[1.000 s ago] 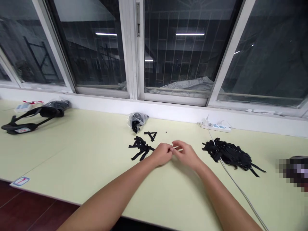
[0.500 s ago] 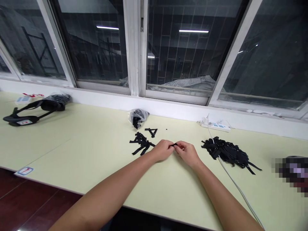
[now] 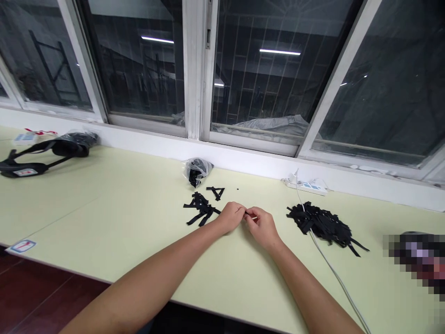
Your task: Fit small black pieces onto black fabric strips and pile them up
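Observation:
My left hand [image 3: 232,216] and my right hand [image 3: 261,226] meet over the pale yellow-green table [image 3: 104,208], fingers pinched together on a small black strap piece [image 3: 248,214] between them. Just left of my left hand lies a small heap of black strap pieces [image 3: 200,209], with a triangular black piece [image 3: 216,192] behind it. A larger pile of black straps [image 3: 323,223] lies to the right of my right hand.
A clear plastic bag with black parts [image 3: 196,170] sits near the window sill. A white power strip [image 3: 306,186] lies by the wall, its cable [image 3: 333,271] running toward the table's near edge. A black headband device [image 3: 45,155] rests far left. A blurred dark object [image 3: 417,255] is at right.
Both hands have stayed together at the table's middle; the fingers closed in on the small black piece. The view shifted slightly.

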### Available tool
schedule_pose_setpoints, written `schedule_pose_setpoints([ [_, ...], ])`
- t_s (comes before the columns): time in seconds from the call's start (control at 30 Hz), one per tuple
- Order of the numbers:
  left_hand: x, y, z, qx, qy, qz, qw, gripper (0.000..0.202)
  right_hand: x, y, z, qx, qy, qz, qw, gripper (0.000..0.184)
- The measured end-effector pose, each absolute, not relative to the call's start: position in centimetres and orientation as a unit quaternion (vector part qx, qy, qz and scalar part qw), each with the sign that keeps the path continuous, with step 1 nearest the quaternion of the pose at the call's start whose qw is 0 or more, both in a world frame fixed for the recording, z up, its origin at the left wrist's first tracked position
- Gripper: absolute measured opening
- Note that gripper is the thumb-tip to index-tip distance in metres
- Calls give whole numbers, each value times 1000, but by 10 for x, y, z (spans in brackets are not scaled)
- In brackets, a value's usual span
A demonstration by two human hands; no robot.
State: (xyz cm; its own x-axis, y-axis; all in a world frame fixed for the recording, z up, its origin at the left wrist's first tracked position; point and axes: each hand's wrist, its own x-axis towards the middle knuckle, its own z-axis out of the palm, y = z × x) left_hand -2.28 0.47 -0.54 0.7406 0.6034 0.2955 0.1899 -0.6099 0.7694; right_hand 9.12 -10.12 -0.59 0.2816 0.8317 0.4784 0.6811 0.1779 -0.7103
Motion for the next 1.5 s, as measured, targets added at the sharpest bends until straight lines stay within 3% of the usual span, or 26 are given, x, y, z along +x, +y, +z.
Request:
schedule_pose_setpoints([
  [0.57, -20, 5, -7, 863, 213, 291, 354, 33, 95, -98, -13, -652, -541, 137, 514, 17],
  [0.83, -24, 5, -3, 832, 248, 282, 408, 36, 111, -87, -20, -628, -360, 280, 630, 22],
  [1.07, -26, 13, -7, 809, 262, 260, 457, 36, 131, -95, -4, -628, -246, 278, 684, 22],
  [1.3, -26, 15, -11, 788, 249, 237, 511, 41, 133, -95, -5, -634, -263, 272, 675, 23],
  [1.5, -30, 10, -5, 821, 248, 222, 463, 44, 130, -94, -9, -645, -296, 269, 651, 21],
])
